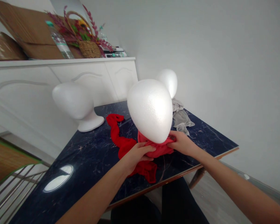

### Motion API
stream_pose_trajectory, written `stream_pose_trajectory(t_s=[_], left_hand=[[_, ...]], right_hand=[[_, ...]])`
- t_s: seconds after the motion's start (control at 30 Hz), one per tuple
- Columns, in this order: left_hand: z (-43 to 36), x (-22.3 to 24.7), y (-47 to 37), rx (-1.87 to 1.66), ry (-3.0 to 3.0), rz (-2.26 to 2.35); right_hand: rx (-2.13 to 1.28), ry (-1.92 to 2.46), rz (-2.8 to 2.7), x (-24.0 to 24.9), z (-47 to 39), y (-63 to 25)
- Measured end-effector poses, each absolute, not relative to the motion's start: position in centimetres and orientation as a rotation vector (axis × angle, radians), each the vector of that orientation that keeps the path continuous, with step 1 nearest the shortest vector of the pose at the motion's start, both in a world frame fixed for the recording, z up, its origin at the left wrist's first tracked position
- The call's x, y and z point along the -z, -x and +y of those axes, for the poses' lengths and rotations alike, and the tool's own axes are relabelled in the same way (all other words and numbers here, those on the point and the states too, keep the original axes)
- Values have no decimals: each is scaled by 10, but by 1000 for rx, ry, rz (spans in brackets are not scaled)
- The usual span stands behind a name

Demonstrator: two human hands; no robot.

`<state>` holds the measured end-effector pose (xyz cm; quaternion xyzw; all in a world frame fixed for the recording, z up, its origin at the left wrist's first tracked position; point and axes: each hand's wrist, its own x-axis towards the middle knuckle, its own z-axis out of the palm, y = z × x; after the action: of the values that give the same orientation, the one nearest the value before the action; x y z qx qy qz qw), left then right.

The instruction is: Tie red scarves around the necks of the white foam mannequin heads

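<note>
A white foam mannequin head (149, 109) stands at the middle of the dark table, with a coral-pink scarf (162, 150) bunched around its neck. My left hand (140, 154) grips the scarf at the near left of the neck, thumb on top. On the right side, my right hand (178, 141) pinches the same scarf, its fingertips partly hidden in the folds. A bright red scarf (126, 146) lies in a long twist on the table, passing beneath my left hand and wrist. The base of the head is hidden behind cloth and hands.
Another foam head (76, 102) stands at the left, and one more (169, 80) behind the middle one, with a grey sheer scarf (182, 118) by it. The table (88, 158) ends at a wooden edge near my legs. A white cabinet (95, 81) carries a flower basket (90, 49) and a bottle (60, 42).
</note>
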<state>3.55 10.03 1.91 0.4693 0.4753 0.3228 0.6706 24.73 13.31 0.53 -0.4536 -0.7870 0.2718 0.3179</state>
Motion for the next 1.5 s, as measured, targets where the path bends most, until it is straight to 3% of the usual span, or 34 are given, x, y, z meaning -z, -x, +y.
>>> stream_pose_trajectory(t_s=[0.3,0.53,0.7,1.07,1.5], left_hand=[[105,-2,-27,-786,-685,979],[95,3,-31,-861,-710,918],[89,10,-34,-907,-779,739],[87,1,-22,-713,-791,865],[82,10,-21,-826,-754,706]], right_hand=[[-769,1218,-2083,0,138,-248],[-1291,1057,-1874,8,149,-260],[-1418,1075,-1772,8,149,-268],[-1282,1171,-1793,12,157,-277],[-1141,1155,-1879,16,158,-279]])
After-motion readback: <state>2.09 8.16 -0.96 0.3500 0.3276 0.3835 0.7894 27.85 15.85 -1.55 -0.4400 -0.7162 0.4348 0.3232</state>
